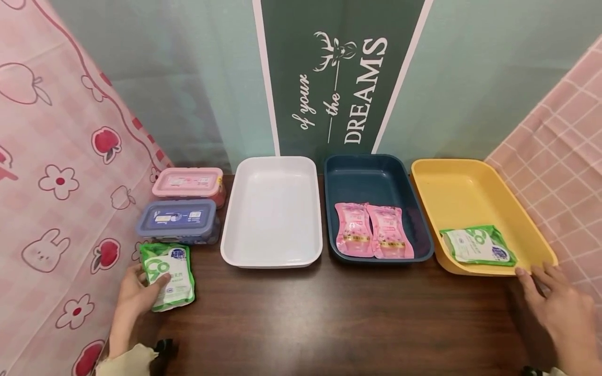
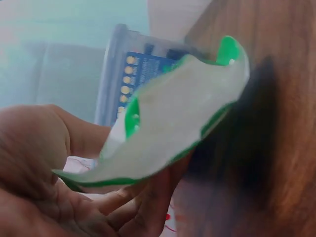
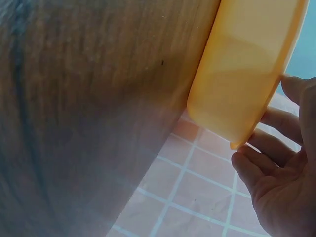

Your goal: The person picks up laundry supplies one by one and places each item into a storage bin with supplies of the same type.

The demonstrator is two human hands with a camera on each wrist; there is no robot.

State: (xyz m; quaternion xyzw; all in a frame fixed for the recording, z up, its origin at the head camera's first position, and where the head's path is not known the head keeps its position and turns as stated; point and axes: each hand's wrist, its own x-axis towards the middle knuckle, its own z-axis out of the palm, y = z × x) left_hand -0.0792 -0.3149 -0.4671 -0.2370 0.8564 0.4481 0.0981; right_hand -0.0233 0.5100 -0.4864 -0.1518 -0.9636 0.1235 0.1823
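Observation:
My left hand [image 1: 138, 292] grips a green-and-white plastic packet [image 1: 171, 282], thumb across its printed front and fingers behind. In the left wrist view the packet's pale side [image 2: 173, 108] is tilted, above the wood. Over at the right, my right hand [image 1: 559, 303] rests its fingertips on the near right corner of the yellow tray [image 1: 470, 193]. In the right wrist view the fingers [image 3: 276, 123] lie along the tray's rim. A similar green-and-white packet [image 1: 479, 245] lies inside the yellow tray at its near end.
Next to the yellow tray stands a dark blue tray [image 1: 371, 180] with two pink packets [image 1: 371, 230] in it. Left of that is a white tray [image 1: 273, 209]. A pink-lidded box [image 1: 188, 181] and a blue-lidded box [image 1: 177, 219] stand behind the left hand. Fabric covers the walls around.

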